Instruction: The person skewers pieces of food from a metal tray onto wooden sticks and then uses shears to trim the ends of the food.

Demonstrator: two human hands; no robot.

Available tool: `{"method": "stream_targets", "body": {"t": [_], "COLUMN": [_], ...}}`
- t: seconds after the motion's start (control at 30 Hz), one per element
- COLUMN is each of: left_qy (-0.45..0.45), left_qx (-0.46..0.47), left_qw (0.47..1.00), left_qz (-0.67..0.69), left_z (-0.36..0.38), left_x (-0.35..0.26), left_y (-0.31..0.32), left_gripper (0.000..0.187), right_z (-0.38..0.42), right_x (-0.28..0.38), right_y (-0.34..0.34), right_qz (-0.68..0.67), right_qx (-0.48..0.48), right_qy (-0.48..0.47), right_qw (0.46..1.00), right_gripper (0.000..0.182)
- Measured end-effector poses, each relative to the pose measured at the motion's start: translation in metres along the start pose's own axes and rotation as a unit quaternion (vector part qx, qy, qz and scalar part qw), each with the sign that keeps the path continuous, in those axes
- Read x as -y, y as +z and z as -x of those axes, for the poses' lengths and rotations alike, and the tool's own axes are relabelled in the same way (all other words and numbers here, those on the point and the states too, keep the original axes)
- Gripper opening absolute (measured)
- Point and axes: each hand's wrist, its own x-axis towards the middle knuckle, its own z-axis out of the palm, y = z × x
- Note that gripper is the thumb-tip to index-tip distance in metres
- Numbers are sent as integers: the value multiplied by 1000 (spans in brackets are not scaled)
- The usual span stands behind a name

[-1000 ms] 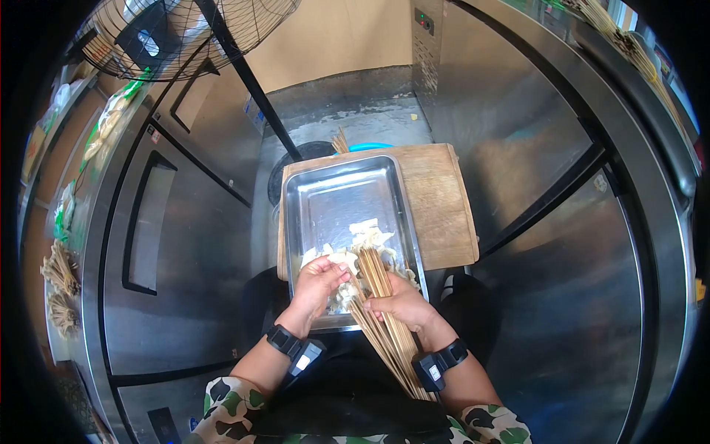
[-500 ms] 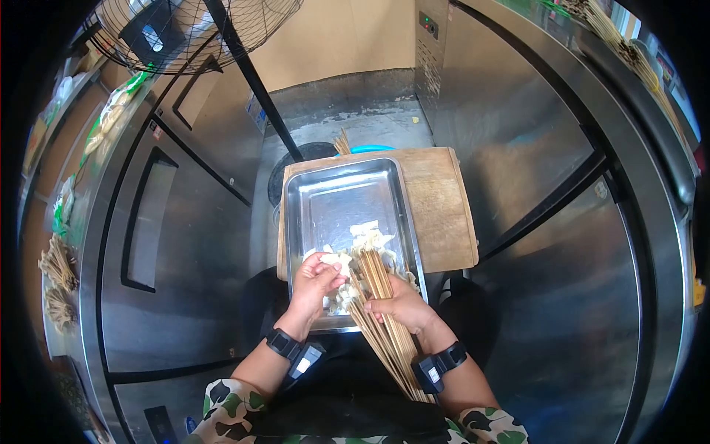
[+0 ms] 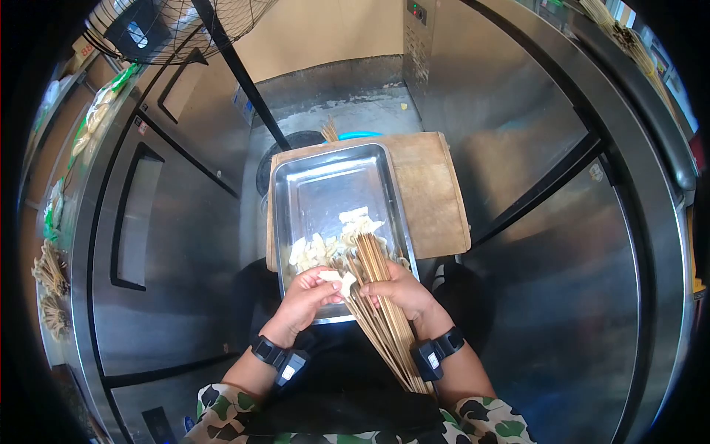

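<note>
My right hand (image 3: 399, 290) is wrapped round a thick bundle of thin wooden skewers (image 3: 381, 270), which slants from the tray down toward my lap. Between the fingertips of my left hand (image 3: 307, 294) is a pale, whitish food slice (image 3: 339, 282), close beside the skewers near my right thumb. Both hands are over the near end of a shallow metal tray (image 3: 325, 154). More pale slices (image 3: 314, 250) lie in a loose heap in the tray, just beyond my hands, partly hidden by the bundle.
The tray rests on a wooden board (image 3: 429, 200). Steel cabinets stand on the left (image 3: 166, 244) and right (image 3: 547, 244). Behind the board are a blue rim (image 3: 360, 136) and some upright sticks (image 3: 329, 131). A fan on a black pole (image 3: 244, 78) stands at the back left.
My left hand has drawn back toward me with the pale slice, showing more of the heap in the tray. My right hand still grips the skewers. The whole view has shifted slightly.
</note>
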Motion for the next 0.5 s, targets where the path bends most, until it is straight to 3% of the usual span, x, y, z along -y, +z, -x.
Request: {"method": "stream_targets", "body": {"t": [0.13,0.3,0.5], "left_qy": [-3,40,26], "left_qx": [17,34,-2], "left_qw": [999,992,998], "left_qz": [-32,-113,65], "left_z": [1,-2,1], "left_x": [12,19,25], "left_y": [7,15,19], "left_gripper": [11,10,8], "right_z": [-2,0,1], "right_x": [0,-1,0], "right_y": [3,1,0], "right_qz": [-22,2,-13], "right_qx": [11,-7,-13], "right_qy": [-9,-3,-8], "right_qw": [1000,1000,1000], "right_gripper": [26,40,41]}}
